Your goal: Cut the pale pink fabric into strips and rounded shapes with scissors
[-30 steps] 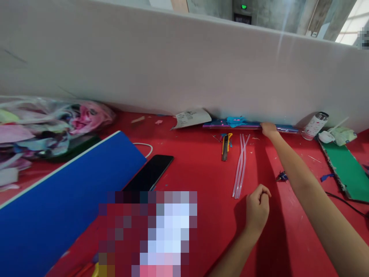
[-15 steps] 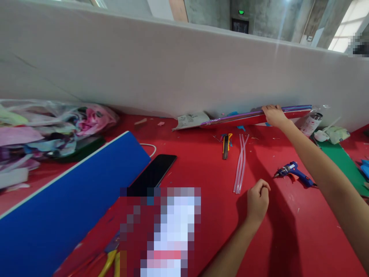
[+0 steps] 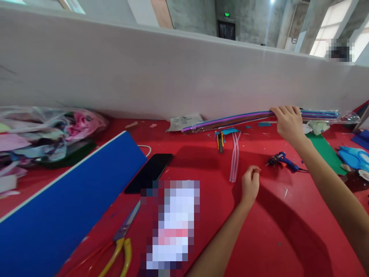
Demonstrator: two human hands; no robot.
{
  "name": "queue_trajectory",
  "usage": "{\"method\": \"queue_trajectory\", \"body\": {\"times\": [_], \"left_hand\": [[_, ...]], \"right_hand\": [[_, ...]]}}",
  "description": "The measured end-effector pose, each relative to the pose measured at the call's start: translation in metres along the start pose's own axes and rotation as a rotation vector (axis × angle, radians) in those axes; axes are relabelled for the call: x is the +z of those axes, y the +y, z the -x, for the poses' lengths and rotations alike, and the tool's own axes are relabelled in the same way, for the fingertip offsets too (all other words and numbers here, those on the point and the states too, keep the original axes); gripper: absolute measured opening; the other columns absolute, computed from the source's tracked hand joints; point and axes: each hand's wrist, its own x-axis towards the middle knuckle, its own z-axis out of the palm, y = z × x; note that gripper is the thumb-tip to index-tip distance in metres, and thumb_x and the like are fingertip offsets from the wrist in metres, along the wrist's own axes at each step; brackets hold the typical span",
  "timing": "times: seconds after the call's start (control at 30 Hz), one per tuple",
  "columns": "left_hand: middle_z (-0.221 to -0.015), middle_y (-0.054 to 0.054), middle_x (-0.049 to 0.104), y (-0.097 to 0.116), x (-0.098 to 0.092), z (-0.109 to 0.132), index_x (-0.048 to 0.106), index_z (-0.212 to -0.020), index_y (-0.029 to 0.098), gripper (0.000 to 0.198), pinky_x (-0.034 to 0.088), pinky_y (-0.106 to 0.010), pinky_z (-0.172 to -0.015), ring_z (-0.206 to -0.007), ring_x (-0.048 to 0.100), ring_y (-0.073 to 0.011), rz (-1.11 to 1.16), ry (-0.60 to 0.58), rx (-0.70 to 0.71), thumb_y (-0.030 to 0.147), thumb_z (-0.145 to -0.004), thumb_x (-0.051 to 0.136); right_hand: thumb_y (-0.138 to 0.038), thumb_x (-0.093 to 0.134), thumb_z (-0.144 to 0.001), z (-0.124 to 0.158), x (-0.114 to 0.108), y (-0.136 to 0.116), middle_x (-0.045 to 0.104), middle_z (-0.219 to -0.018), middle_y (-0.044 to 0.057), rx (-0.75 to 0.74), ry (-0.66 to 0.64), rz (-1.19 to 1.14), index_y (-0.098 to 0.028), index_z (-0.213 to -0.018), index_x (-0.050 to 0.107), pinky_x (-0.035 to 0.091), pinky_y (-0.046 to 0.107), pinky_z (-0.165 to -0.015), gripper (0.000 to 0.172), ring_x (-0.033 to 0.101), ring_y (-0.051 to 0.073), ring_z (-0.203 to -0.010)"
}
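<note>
My right hand (image 3: pixel 290 124) reaches to the back of the table and grips a long bundle of coloured sheets (image 3: pixel 230 118) in clear plastic, fingers over its top edge. The bundle shows purple, blue and brown edges and casts a shadow on the red table. My left hand (image 3: pixel 250 184) is curled closed above the table, with nothing visible in it. Near it lie clear glue sticks (image 3: pixel 235 159) and a yellow-and-black utility knife (image 3: pixel 220 142). A blue hot glue gun (image 3: pixel 284 161) lies to its right.
Yellow-handled scissors (image 3: pixel 123 238), a black phone (image 3: pixel 150 173) and a blue board (image 3: pixel 72 196) are on the left. Behind them is a bag of fabric scraps (image 3: pixel 57 130). A white partition (image 3: pixel 158 69) bounds the back; a green sheet (image 3: pixel 325 154) and jar (image 3: pixel 359 179) stand right.
My right hand has moved the bundle up off the table and rightward, and now covers the spot near the bottle. My left hand stays closed. The view has shifted slightly right.
</note>
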Motion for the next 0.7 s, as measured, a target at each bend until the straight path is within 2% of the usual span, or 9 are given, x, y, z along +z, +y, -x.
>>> {"method": "queue_trajectory", "body": {"times": [0.13, 0.2, 0.3, 0.4, 0.47, 0.57, 0.7], "left_hand": [[-0.069, 0.004, 0.049, -0.001, 0.001, 0.002, 0.055, -0.101, 0.020, 0.026, 0.032, -0.021, -0.051, -0.053, 0.039, -0.0096, 0.091, -0.046, 0.011, 0.038, -0.085, 0.047], [-0.080, 0.002, 0.054, 0.000, 0.001, 0.003, 0.051, -0.114, 0.022, 0.036, 0.034, -0.021, -0.050, -0.053, 0.041, -0.0087, 0.155, -0.070, 0.012, 0.044, -0.086, 0.048], [-0.107, -0.004, 0.057, 0.005, 0.003, 0.002, 0.047, -0.124, 0.027, 0.049, 0.043, -0.023, -0.054, -0.067, 0.055, -0.0112, 0.354, -0.089, -0.015, 0.051, -0.082, 0.055], [-0.124, -0.006, 0.055, 0.010, 0.006, -0.003, 0.051, -0.123, 0.028, 0.051, 0.049, -0.026, -0.066, -0.089, 0.061, -0.0169, 0.551, -0.117, -0.057, 0.052, -0.078, 0.061], [-0.121, -0.007, 0.060, 0.013, 0.006, -0.005, 0.058, -0.113, 0.024, 0.045, 0.050, -0.028, -0.074, -0.099, 0.060, -0.0198, 0.634, -0.124, -0.104, 0.053, -0.079, 0.060], [-0.105, -0.007, 0.068, 0.020, 0.002, -0.004, 0.065, -0.100, 0.018, 0.044, 0.050, -0.032, -0.082, -0.103, 0.061, -0.0226, 0.726, -0.116, -0.232, 0.057, -0.082, 0.053], [-0.094, -0.005, 0.070, 0.038, -0.009, -0.003, 0.066, -0.100, 0.016, 0.045, 0.050, -0.034, -0.087, -0.100, 0.063, -0.0227, 0.771, -0.058, -0.332, 0.055, -0.087, 0.049]], "right_hand": [[-0.010, 0.036, -0.088, 0.038, -0.027, -0.017, 0.065, -0.104, 0.008, 0.115, 0.087, -0.035, -0.020, -0.117, 0.056, 0.031, 0.037, -0.086, 0.036, 0.050, 0.024, -0.094], [-0.012, 0.036, -0.089, 0.057, -0.034, -0.029, 0.066, -0.103, 0.007, 0.167, 0.105, -0.064, -0.021, -0.116, 0.057, 0.031, 0.036, -0.086, 0.035, 0.051, 0.023, -0.094], [-0.012, 0.037, -0.089, 0.085, -0.039, -0.050, 0.066, -0.103, 0.008, 0.245, 0.072, -0.116, -0.022, -0.116, 0.058, 0.032, 0.037, -0.085, 0.035, 0.052, 0.024, -0.094], [-0.011, 0.039, -0.088, 0.109, -0.041, -0.074, 0.066, -0.106, 0.010, 0.295, -0.007, -0.164, -0.020, -0.118, 0.058, 0.034, 0.038, -0.085, 0.036, 0.053, 0.025, -0.094], [-0.012, 0.040, -0.089, 0.121, -0.042, -0.091, 0.067, -0.106, 0.011, 0.292, -0.069, -0.181, -0.020, -0.117, 0.059, 0.036, 0.038, -0.085, 0.035, 0.054, 0.025, -0.092], [-0.010, 0.039, -0.089, 0.134, -0.045, -0.116, 0.067, -0.105, 0.011, 0.283, -0.113, -0.191, -0.020, -0.119, 0.058, 0.039, 0.038, -0.083, 0.036, 0.056, 0.025, -0.089], [-0.007, 0.039, -0.088, 0.143, -0.051, -0.140, 0.067, -0.106, 0.014, 0.302, -0.207, -0.224, -0.019, -0.126, 0.052, 0.045, 0.039, -0.073, 0.042, 0.058, 0.027, -0.086]]}}
